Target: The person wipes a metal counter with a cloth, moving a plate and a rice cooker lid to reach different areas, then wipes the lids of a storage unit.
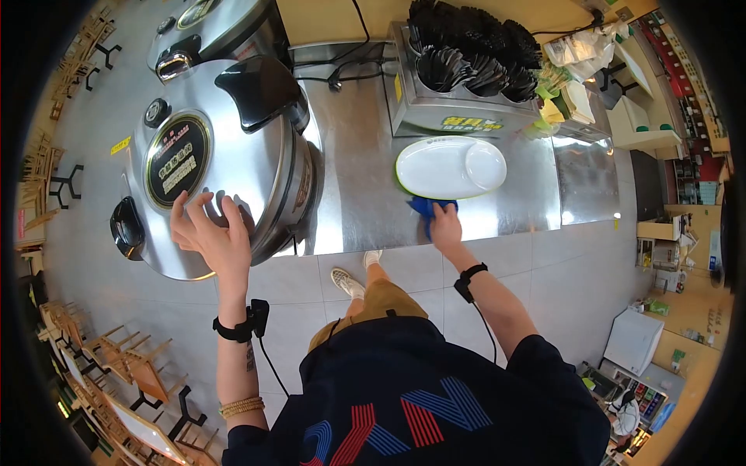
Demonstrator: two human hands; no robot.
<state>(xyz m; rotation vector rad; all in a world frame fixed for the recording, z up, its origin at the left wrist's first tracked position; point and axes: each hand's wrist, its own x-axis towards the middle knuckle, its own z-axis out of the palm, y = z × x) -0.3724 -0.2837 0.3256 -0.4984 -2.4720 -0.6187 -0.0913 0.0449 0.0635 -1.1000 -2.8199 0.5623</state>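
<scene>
Where the right hand (446, 227) is: at the near edge of the stainless-steel worktop (353, 179), fingers closed on a crumpled blue cloth (423, 208).
Blue cloth: just on the near side of an oval white plate (431, 168) with a green rim; whether they touch, I cannot tell.
Left hand (221, 241): fingers spread and bent, over the near part of a large round silver metal cooker (233, 171) at the left; contact cannot be told.
Cooker top: black oval label (179, 159), glossy black handle (127, 227) at the left edge.
Plate: lying on the worktop, its round compartment toward the right.
Far side: metal box (410, 118) of black utensils (443, 70), with black cables (334, 83) left of it.
</scene>
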